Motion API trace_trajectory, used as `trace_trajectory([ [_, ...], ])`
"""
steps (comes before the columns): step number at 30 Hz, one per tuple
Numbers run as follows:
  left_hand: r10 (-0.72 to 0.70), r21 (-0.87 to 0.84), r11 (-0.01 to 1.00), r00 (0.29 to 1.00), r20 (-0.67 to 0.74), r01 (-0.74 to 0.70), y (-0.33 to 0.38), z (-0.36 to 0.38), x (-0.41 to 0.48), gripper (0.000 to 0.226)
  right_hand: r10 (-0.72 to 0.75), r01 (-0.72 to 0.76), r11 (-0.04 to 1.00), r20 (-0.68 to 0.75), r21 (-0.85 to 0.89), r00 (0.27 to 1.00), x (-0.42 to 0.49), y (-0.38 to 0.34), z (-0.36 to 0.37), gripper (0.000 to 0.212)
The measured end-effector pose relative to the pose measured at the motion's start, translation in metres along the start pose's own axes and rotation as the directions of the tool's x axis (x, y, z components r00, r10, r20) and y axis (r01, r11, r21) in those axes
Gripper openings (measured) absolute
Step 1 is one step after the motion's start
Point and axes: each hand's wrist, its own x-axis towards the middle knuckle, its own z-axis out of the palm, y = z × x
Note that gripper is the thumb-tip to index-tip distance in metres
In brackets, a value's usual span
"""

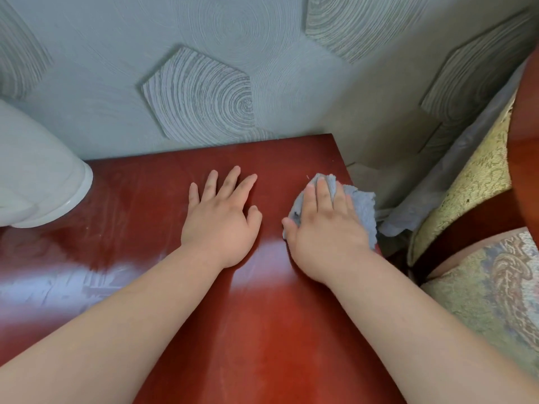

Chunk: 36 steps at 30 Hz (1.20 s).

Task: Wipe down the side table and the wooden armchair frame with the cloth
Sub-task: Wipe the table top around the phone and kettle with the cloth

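Note:
The glossy red-brown side table [145, 199] fills the lower middle of the view. My left hand [221, 217] lies flat on its top with fingers spread and nothing in it. My right hand [323, 225] presses down on a crumpled grey-blue cloth [363, 211] near the table's right edge; the palm covers most of the cloth. The wooden armchair frame [522, 158] rises at the far right, the same red-brown colour, with patterned cushions [481, 287] against it.
A white rounded ceramic object [38, 176] stands on the table's back left corner. A textured grey wall [204, 68] runs right behind the table. A narrow gap [396, 246] with grey plastic sheeting separates table and armchair.

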Motion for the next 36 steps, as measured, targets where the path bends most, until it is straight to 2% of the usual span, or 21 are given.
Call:
trace_trajectory([
  [4, -0.007, 0.004, 1.000, 1.000, 0.003, 0.007, 0.000, 0.001, 0.000, 0.065, 0.056, -0.056, 0.998, 0.007, 0.023, 0.998, 0.070, 0.023, -0.012, 0.082],
  [6, -0.007, 0.005, 1.000, 1.000, 0.005, 0.007, 0.000, 0.001, 0.000, 0.065, 0.048, -0.048, 0.998, 0.003, 0.048, 0.999, 0.078, 0.028, -0.013, 0.081],
  [8, -0.005, 0.002, 1.000, 1.000, 0.008, 0.005, 0.000, 0.001, 0.001, 0.065, -0.006, 0.006, 0.998, -0.008, 0.058, 1.000, 0.060, 0.023, -0.009, 0.078],
  [11, -0.006, -0.004, 1.000, 1.000, 0.008, 0.006, 0.000, 0.000, 0.000, 0.065, -0.176, 0.180, 0.980, -0.057, 0.080, 0.983, -0.006, 0.004, 0.004, 0.074],
  [14, -0.003, -0.004, 1.000, 1.000, 0.013, 0.003, 0.000, -0.001, 0.000, 0.064, -0.256, 0.254, 0.963, 0.003, 0.085, 0.967, -0.058, -0.004, 0.008, 0.071],
  [16, 0.001, -0.021, 1.000, 1.000, 0.024, 0.000, 0.000, -0.003, -0.002, 0.064, -0.245, 0.242, 0.967, 0.027, 0.074, 0.969, -0.072, 0.005, 0.008, 0.072],
  [19, -0.003, -0.063, 0.998, 1.000, 0.007, 0.003, 0.001, -0.005, -0.004, 0.062, -0.135, 0.132, 0.989, 0.043, 0.064, 0.990, -0.087, 0.026, 0.008, 0.077],
  [23, 0.017, -0.146, 0.989, 0.995, -0.101, -0.032, 0.002, -0.006, -0.012, 0.054, 0.014, -0.020, 0.997, 0.074, 0.072, 0.997, -0.119, 0.033, 0.016, 0.079],
  [26, 0.068, -0.192, 0.977, 0.985, -0.158, -0.098, 0.005, -0.005, -0.021, 0.054, -0.073, 0.061, 0.992, 0.104, 0.113, 0.992, -0.153, 0.013, 0.019, 0.079],
  [30, 0.117, -0.229, 0.962, 0.983, -0.141, -0.147, 0.016, 0.000, -0.046, 0.053, -0.255, 0.239, 0.963, 0.132, 0.128, 0.958, -0.194, -0.004, 0.024, 0.070],
  [33, 0.176, -0.256, 0.943, 0.973, -0.148, -0.210, 0.028, 0.002, -0.074, 0.048, -0.239, 0.223, 0.965, 0.112, 0.136, 0.965, -0.200, 0.012, 0.025, 0.063],
  [36, 0.239, -0.272, 0.925, 0.962, -0.129, -0.266, 0.046, 0.004, -0.108, 0.049, -0.126, 0.118, 0.991, 0.133, 0.064, 0.983, -0.204, 0.031, 0.026, 0.067],
])
